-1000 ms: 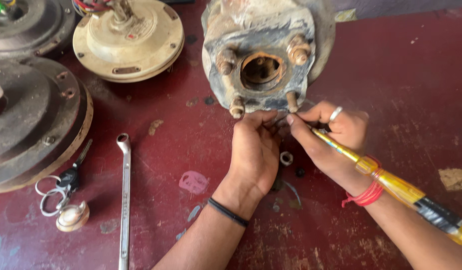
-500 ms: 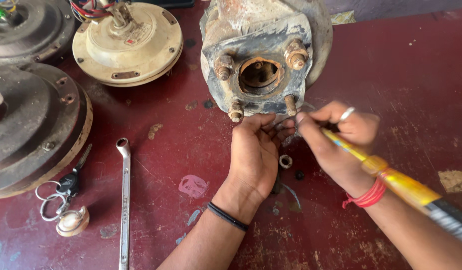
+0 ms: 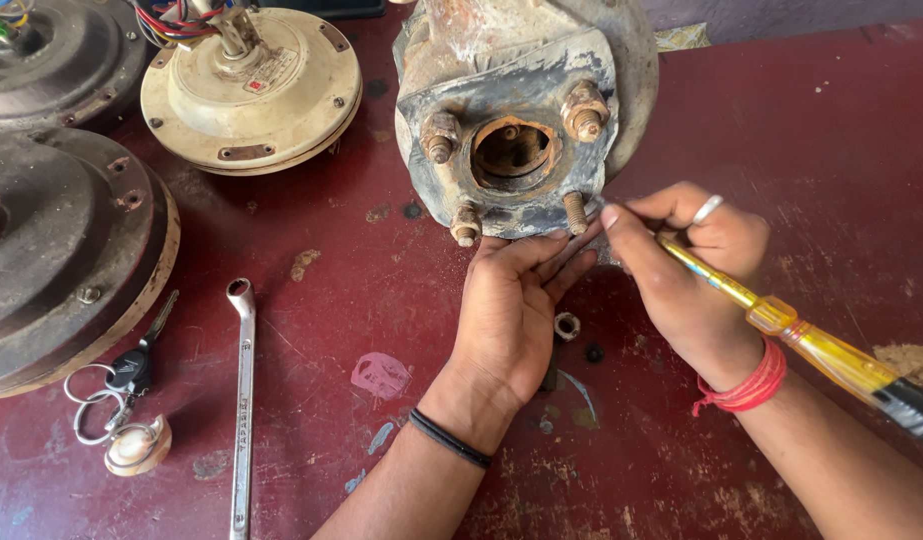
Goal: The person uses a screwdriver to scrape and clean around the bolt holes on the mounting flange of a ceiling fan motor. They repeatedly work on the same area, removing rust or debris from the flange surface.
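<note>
Yellow screwdriver (image 3: 781, 320) inside right hand (image 3: 696, 280) grip

I saw a big rusty metal housing (image 3: 526, 110) standing on the dark red table. Its grey front plate faced me, with a round hole in the middle and four rusty bolts around it. A screwdriver (image 3: 781, 320) with a clear yellow handle lay slanted, its tip hidden near the bottom right bolt. A small rusty nut (image 3: 566, 326) lay flat just below the housing.
</note>
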